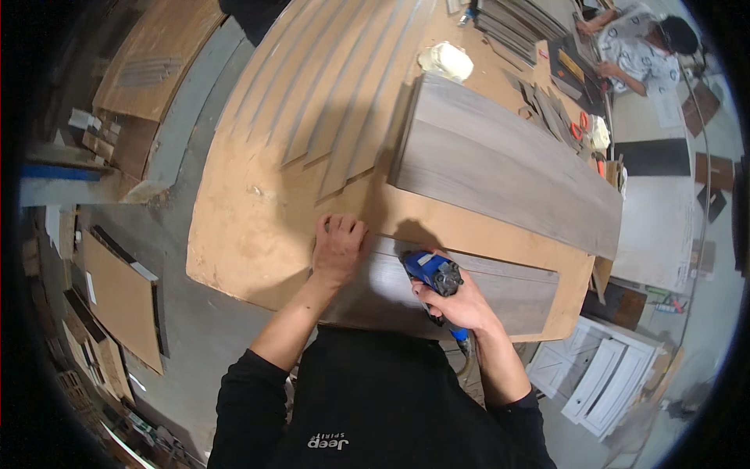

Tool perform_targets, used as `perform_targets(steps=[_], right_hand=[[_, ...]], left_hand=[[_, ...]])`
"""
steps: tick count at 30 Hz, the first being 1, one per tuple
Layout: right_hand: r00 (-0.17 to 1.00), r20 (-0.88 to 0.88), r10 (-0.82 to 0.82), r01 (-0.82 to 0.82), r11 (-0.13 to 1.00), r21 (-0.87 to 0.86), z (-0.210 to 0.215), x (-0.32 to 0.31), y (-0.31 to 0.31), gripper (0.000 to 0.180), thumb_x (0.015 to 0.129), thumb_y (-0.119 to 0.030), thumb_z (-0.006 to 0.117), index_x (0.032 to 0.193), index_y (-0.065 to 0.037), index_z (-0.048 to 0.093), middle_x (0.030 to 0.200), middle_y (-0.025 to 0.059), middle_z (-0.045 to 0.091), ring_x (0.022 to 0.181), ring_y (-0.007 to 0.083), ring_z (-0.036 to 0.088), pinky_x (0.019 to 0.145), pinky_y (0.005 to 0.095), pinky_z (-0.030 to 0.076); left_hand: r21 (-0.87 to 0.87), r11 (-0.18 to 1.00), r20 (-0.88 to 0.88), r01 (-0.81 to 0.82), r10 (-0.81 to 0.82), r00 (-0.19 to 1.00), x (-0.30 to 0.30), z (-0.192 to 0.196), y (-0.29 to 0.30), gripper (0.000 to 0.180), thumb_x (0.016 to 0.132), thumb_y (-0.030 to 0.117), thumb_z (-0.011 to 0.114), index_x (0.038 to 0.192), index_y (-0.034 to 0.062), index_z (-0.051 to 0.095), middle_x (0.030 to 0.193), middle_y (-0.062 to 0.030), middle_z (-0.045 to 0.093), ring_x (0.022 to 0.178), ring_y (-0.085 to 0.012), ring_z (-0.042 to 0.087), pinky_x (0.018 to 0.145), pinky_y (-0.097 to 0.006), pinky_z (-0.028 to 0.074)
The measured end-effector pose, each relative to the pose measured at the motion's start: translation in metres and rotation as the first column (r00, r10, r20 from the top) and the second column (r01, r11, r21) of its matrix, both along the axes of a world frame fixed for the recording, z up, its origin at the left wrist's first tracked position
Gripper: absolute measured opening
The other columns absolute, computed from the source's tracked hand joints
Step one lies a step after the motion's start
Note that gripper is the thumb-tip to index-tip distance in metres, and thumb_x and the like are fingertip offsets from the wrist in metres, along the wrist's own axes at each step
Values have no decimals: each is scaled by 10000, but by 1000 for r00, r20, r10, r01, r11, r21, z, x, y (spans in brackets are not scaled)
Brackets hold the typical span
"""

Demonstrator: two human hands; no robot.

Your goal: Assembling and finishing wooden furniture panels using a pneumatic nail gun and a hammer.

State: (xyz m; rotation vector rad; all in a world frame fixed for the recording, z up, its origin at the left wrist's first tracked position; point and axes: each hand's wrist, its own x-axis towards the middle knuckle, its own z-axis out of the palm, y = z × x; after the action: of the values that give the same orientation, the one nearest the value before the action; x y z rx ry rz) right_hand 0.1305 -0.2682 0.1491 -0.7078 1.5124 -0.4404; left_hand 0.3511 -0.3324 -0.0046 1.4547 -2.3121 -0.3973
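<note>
Grey panel [500, 293] lies flat at near edge of brown worktop [258, 227] | left hand [337, 246] pressed palm-down, fingers spread, at panel's left end | right hand [461, 301] grip clamped around blue power tool [433, 272] resting on panel | larger grey board [500, 168] just beyond.

Head camera looks steeply down, seemingly close, at workbench [258, 234].

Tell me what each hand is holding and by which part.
The right hand grips a blue power tool around its body. The left hand holds nothing; it presses flat on the grey panel.
</note>
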Motion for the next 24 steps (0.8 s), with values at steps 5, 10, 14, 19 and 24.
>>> perform_targets(steps=[5,10,14,19,24], right_hand=[[993,-64,99,-91,989,113,-8,22,-29,476,877,-150,781,1293,-44,577,969,22,676,689,99,617,604,261,536],[992,-93,83,-78,995,62,-4,34,-36,458,871,-138,779,1277,-46,587,961,22,676,739,106,642,615,267,547],[977,-187,99,-82,992,99,0,38,-38,507,868,-142,786,1320,-45,578,971,30,684,729,110,645,616,272,553],[990,-134,35,-26,997,69,-3,29,-33,506,872,-142,786,1326,-53,580,964,43,684,658,117,628,601,269,544],[987,-149,-62,71,996,52,1,-17,-3,398,883,-125,777,1239,-59,612,884,29,675,603,106,601,551,263,509]], left_hand=[[-55,998,-59,5,-8,998,1,8,0,150,936,266,689,943,125,638,977,-74,587,1019,-266,588,1104,-587,357],[-21,1000,-100,-2,0,995,4,7,-2,157,939,275,689,915,130,635,957,-67,583,1009,-263,588,1125,-594,345],[-16,1000,-94,1,-2,996,1,5,-2,148,932,273,699,907,140,641,953,-67,586,1013,-263,590,1140,-601,334],[-11,1000,-86,9,-10,996,2,1,-1,144,938,278,696,933,141,651,956,-58,595,1030,-259,593,1162,-595,313],[-11,1000,-64,18,-19,998,-1,2,-1,149,939,277,696,949,135,653,962,-56,602,1045,-263,593,1184,-596,289]])
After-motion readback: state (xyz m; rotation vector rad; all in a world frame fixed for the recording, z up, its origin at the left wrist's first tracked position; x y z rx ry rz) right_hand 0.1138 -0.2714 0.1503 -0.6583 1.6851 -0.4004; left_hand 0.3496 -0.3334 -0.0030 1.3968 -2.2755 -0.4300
